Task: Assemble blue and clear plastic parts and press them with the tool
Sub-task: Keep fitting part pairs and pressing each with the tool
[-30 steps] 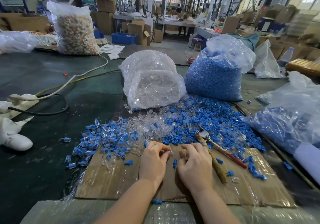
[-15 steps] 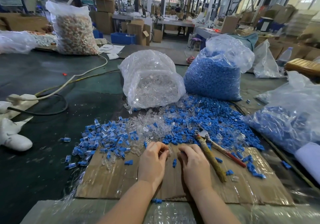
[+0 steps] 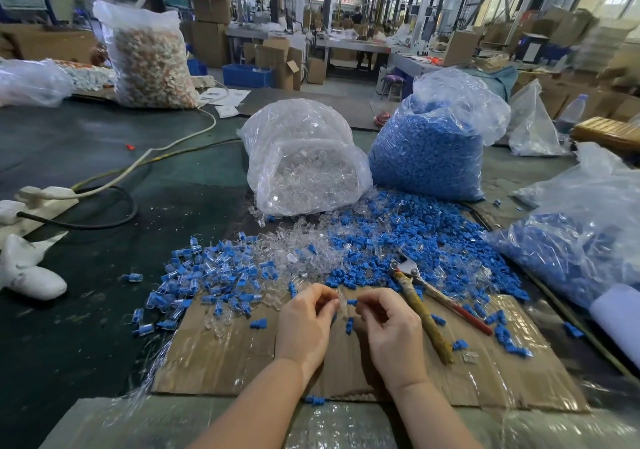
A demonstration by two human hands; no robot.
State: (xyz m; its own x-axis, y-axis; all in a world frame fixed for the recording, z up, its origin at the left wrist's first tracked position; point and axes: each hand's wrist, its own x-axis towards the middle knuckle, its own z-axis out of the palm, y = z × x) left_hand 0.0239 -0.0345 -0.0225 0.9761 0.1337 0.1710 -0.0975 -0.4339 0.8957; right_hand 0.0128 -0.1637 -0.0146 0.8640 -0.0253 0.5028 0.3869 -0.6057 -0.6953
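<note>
Head view shows both hands raised just above the taped brown cardboard mat (image 3: pixel 221 355) on the dark green worktop (image 3: pixel 86 327). Compared with one second earlier, the hands have lifted off the mat and drawn slightly apart. The left hand (image 3: pixel 304 324) pinches a small clear plastic part (image 3: pixel 342 301) at its fingertips. The right hand (image 3: pixel 391 327) pinches a small blue plastic part (image 3: pixel 352 301) pointed toward the clear one. The two parts are nearly touching; whether they are already engaged cannot be told. Judgement: both components are picked and the mating step is in hand, with pressing not yet begun.

The pressing tool, pliers with one tape-wrapped handle and one red handle (image 3: pixel 426 306), lies on the mat just right of the right hand, unheld.

Surroundings, relative to the mat:
- Beyond its far edge: a loose heap of clear parts (image 3: pixel 298 247) and a loose heap of blue parts (image 3: pixel 415 240).
- At its far left corner: a spread of joined blue-and-clear pieces (image 3: pixel 207 272).
- Farther back: a transparent bag of clear parts (image 3: pixel 304 168) and a transparent bag of blue parts (image 3: pixel 429 157).
- On the mat: scattered single blue parts.

Nothing lies between the right hand and the pliers. Stray parts beneath the hands could be knocked when the tool is taken up.
</note>
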